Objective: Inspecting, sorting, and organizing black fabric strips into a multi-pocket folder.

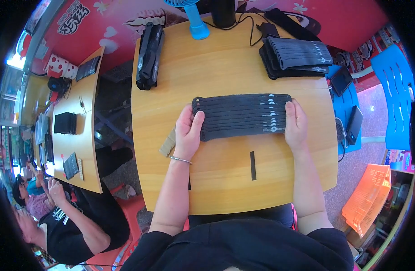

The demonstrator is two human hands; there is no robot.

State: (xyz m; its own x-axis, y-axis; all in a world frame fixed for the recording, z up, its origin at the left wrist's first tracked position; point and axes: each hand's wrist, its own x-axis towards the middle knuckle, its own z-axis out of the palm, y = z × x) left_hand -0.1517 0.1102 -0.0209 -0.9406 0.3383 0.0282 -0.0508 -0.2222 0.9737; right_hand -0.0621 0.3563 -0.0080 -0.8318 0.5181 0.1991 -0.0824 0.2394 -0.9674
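Note:
Above the middle of the wooden table, I hold a fanned stack of dark fabric straps (241, 116) by its two ends. The straps overlap in even rows, with white printed marks towards the right end. My left hand (189, 129) is closed on the left end, thumb on top. My right hand (297, 124) grips the right end the same way, its thumb pressed on the face. Fingers beneath the stack are partly hidden. A short black strip (253, 165) lies on the table nearer to me, and a tan cardboard piece (167, 143) rests beside my left wrist.
On the table (216, 198) stand a bundle of black straps (149, 56) at far left, a larger strap pile (298, 56) at far right, and a blue fan (196, 22) at the back. An orange crate (368, 198) is at right. Another person (76, 221) sits at left.

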